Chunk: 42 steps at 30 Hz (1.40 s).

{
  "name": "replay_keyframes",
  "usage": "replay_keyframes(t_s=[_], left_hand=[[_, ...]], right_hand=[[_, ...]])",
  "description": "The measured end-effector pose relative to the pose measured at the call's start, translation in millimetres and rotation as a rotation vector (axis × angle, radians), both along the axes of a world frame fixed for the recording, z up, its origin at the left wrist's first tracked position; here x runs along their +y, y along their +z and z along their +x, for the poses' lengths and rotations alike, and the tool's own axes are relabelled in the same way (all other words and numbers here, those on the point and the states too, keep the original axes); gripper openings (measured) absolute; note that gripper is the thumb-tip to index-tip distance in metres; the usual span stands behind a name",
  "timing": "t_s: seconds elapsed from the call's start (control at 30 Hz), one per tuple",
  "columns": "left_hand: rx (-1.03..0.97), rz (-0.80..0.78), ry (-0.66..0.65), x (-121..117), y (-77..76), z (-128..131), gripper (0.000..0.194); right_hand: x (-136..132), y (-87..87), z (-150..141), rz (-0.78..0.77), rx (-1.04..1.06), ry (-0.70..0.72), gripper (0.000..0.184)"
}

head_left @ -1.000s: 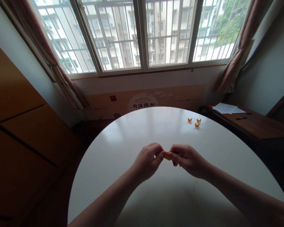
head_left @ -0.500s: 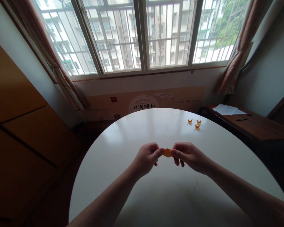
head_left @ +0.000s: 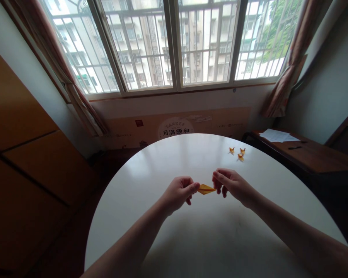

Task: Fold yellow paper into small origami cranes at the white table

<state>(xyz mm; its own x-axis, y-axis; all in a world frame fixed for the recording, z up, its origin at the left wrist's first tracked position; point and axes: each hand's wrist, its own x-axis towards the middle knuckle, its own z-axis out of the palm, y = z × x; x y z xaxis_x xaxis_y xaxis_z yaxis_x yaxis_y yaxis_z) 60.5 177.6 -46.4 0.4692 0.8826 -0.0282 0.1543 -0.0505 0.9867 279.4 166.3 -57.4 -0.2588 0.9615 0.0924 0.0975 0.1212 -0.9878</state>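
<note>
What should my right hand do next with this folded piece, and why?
I'd probably bring the right hand in to pinch the pointed tip of the folded orange piece: your left hand grips only the other end, and your right fingers are right by that tip without pinching it.

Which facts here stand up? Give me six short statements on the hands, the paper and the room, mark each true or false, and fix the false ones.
1. The left hand pinches one end of a folded paper. True.
2. That paper is blue. False: it is orange-yellow.
3. Three small orange figures sit on the white table. True.
4. The right hand lies flat on the table. False: its fingers are bent, close to the paper's pointed end.
5. White sheets lie on the brown desk at the right. True.
6. The curtains cover the whole window. False: they hang at its sides.
</note>
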Motion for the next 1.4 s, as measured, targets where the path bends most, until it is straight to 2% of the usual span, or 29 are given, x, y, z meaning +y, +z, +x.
replay_keyframes(t_s=[0.17, 0.43, 0.53, 0.63, 0.73, 0.83, 0.97, 1.2, 1.4], left_hand=[[0.106, -0.069, -0.147, -2.3, 0.6, -0.5, 0.044], [0.113, -0.061, -0.108, 0.3, -6.1, 2.3, 0.041], [0.078, -0.084, -0.080, 0.3, -7.4, 3.6, 0.045], [0.003, -0.107, 0.009, -0.2, -4.8, 4.3, 0.047], [-0.052, -0.097, 0.120, -2.1, 0.6, 5.4, 0.043], [-0.090, -0.047, 0.176, -6.0, 6.3, 7.2, 0.035], [-0.109, -0.013, 0.154, -12.0, 10.7, 9.1, 0.029], [-0.036, -0.039, 0.041, -15.4, 10.2, 9.9, 0.036], [0.000, -0.043, 0.026, -14.1, 7.9, 10.1, 0.032]], right_hand=[[-6.8, 0.4, -2.6, -0.080, -0.096, 0.218, 0.044], [-15.7, -1.8, -11.3, -0.207, -0.104, 0.363, 0.027], [-17.9, -1.2, -14.8, -0.237, -0.056, 0.344, 0.028], [-19.0, 0.7, -15.9, -0.228, -0.014, 0.277, 0.032], [-19.3, 4.5, -14.9, -0.178, 0.013, 0.190, 0.034], [-19.2, 8.3, -13.2, -0.112, 0.013, 0.124, 0.034], [-18.7, 9.9, -11.7, -0.067, 0.011, 0.094, 0.030], [-19.1, 11.1, -14.5, -0.083, 0.032, 0.111, 0.031], [-19.5, 9.4, -15.0, -0.100, 0.045, 0.097, 0.030]])
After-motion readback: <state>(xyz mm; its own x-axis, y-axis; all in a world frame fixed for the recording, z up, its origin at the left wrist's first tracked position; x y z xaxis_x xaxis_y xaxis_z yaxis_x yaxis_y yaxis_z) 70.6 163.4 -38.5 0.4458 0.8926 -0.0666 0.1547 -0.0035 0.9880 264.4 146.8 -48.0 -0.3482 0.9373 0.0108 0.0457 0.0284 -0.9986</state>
